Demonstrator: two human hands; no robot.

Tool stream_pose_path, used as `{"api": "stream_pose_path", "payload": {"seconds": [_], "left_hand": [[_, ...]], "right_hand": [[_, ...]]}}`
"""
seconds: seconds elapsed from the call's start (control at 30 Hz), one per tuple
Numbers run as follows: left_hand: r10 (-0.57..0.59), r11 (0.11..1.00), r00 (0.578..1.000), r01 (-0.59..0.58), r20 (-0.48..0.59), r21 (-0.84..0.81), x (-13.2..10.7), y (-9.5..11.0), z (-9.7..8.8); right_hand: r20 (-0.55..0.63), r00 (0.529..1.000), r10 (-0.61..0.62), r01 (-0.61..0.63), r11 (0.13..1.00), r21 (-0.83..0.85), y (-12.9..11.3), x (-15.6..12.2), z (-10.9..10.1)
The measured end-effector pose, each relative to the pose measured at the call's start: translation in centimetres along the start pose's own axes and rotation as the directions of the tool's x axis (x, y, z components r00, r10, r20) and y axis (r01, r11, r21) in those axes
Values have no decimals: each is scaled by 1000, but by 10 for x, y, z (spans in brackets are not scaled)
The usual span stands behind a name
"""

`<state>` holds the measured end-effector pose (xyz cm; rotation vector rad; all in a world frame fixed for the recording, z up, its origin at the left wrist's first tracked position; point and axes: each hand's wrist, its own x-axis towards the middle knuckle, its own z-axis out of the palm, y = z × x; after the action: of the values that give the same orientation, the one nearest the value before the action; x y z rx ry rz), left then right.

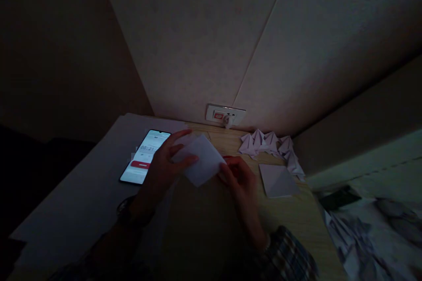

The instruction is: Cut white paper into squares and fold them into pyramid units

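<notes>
A piece of white folded paper is held up above the table, tilted with a corner pointing down. My left hand grips its left side, with the thumb flat across the front and the fingers behind. At the paper's right corner, my right hand pinches the edge between thumb and fingers. A dark red edge shows by the right fingers, too dim to make out. To the right of that hand lies a stack of square white paper. Behind it stand several folded paper pieces in a curved row.
A lit phone showing a timer lies left on a pale sheet. The wooden table meets a wall with a socket and plug. More folded papers lie beyond the table's right edge. The light is dim.
</notes>
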<state>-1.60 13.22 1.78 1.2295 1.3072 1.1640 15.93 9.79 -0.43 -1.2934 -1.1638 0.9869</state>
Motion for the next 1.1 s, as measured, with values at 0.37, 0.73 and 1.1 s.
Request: {"api": "stream_pose_path", "payload": {"seconds": [0.37, 0.73, 1.1], "left_hand": [[-116, 986, 990, 105, 81, 126, -6, 4, 5], [-78, 996, 994, 74, 72, 53, -4, -1, 6], [-61, 994, 997, 65, 51, -88, -3, -8, 8]], "right_hand": [[25, 999, -23, 24, 999, -22, -1, -4, 2], [8, 1000, -12, 11, 999, 33, 6, -2, 4], [7, 1000, -5, 5, 999, 33, 4, -2, 4]]}}
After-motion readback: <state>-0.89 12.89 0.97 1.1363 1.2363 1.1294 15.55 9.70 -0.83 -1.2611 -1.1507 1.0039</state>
